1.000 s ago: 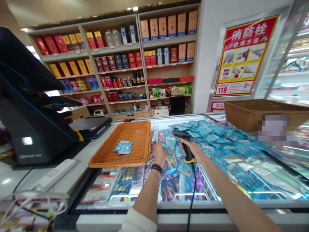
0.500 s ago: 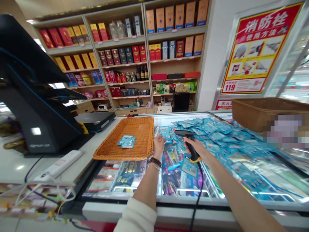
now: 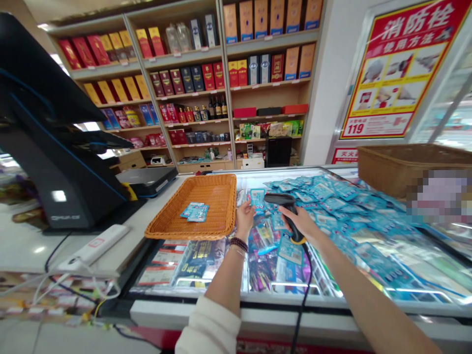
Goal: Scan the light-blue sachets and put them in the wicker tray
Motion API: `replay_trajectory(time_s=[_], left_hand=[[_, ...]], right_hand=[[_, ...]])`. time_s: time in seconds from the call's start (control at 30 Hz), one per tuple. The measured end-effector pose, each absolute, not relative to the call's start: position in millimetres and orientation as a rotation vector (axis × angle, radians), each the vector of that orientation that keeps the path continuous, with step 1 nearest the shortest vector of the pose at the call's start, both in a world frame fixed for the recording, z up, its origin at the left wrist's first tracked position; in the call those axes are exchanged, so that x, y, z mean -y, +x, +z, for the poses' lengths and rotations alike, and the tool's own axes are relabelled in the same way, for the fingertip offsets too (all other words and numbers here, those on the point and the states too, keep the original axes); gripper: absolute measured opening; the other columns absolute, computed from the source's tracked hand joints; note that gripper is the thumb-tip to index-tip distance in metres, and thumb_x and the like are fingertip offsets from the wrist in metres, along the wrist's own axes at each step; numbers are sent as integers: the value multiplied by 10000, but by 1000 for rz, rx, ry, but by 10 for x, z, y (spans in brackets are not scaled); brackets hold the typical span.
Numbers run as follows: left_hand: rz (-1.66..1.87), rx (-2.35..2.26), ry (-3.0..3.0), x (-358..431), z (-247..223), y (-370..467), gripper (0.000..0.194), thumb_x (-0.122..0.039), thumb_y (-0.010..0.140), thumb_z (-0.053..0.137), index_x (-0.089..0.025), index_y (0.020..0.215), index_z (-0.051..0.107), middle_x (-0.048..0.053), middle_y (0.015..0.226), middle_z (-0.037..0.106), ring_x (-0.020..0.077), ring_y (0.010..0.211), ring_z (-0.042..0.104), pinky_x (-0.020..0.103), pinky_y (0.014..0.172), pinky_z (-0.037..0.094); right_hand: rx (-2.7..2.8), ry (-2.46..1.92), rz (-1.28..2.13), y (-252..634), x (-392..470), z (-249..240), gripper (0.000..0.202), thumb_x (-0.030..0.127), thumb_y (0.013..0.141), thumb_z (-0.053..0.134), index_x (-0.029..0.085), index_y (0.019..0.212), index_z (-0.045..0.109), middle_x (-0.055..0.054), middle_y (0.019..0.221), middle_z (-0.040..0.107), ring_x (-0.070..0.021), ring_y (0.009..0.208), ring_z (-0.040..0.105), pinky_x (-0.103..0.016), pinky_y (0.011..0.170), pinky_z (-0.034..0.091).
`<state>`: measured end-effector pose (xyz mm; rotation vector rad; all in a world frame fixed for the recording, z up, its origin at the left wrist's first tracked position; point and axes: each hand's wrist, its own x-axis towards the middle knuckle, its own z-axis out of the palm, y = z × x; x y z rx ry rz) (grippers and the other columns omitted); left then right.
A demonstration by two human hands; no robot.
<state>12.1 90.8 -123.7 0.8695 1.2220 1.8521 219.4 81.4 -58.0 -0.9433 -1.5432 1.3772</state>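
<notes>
Blue, flat and glossy, a small plastic packet point(image 3: 257, 199) stands just right of the frame's centre, its lower left edge pinched between the thumb and fingers of the left hand point(image 3: 244, 216). Its long axis runs nearly up and down the frame, and its printed face, pale patch at the top, is turned toward the viewer. Holding only the edge probably keeps that face uncovered. To its right, the right hand point(image 3: 300, 221) is wrapped around the handle of a black plastic barcode scanner with yellow trim point(image 3: 282, 200). The scanner's head lies almost level, nose pointing left at the packet, seemingly to face the print; its handle slopes down to the right, where a black cable point(image 3: 306, 290) hangs. Left of the hands, an orange woven basket point(image 3: 217, 196) holds a few overlapping blue packets point(image 3: 198, 213), close by, perhaps for an easy reach. A loose heap of similar packets point(image 3: 328, 196) spreads across the right.
</notes>
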Motion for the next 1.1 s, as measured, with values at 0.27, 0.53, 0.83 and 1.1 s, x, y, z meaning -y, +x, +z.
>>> replay_trajectory(time_s=[0.27, 0.53, 0.83, 1.1], left_hand=[[1877, -1222, 884, -933, -1277, 130, 354, -208, 744, 869, -124, 1070, 758, -2, 706, 696, 125, 641, 645, 258, 682, 544], [1871, -1199, 869, -913, -1257, 120, 447, -225, 712, 911, -134, 1117, 744, 13, 741, 718, 142, 682, 678, 268, 707, 554], [1887, -1272, 806, -828, -1064, 270, 404, -212, 766, 893, -124, 1127, 735, 12, 741, 717, 147, 693, 711, 272, 719, 609], [1948, -1425, 1115, -617, -536, -252, 236, -269, 864, 803, -151, 1066, 776, 112, 947, 803, 254, 925, 769, 348, 805, 642]], right_hand=[[1568, -939, 1379, 2206, -828, -584, 527, 686, 672, 831, 220, 681, 584, 9, 509, 590, -113, 373, 485, -260, 372, 361], [1574, -943, 1372, 2205, -791, -546, 522, 682, 675, 828, 217, 673, 590, 10, 508, 584, -109, 369, 475, -262, 376, 356], [1419, -856, 1459, 2161, -781, -420, 483, 607, 690, 876, 204, 821, 645, 27, 582, 593, -108, 416, 494, -244, 372, 399], [1292, -780, 1598, 1769, -920, -63, 326, 450, 813, 858, 179, 895, 696, 2, 632, 619, -107, 424, 518, -225, 350, 430]])
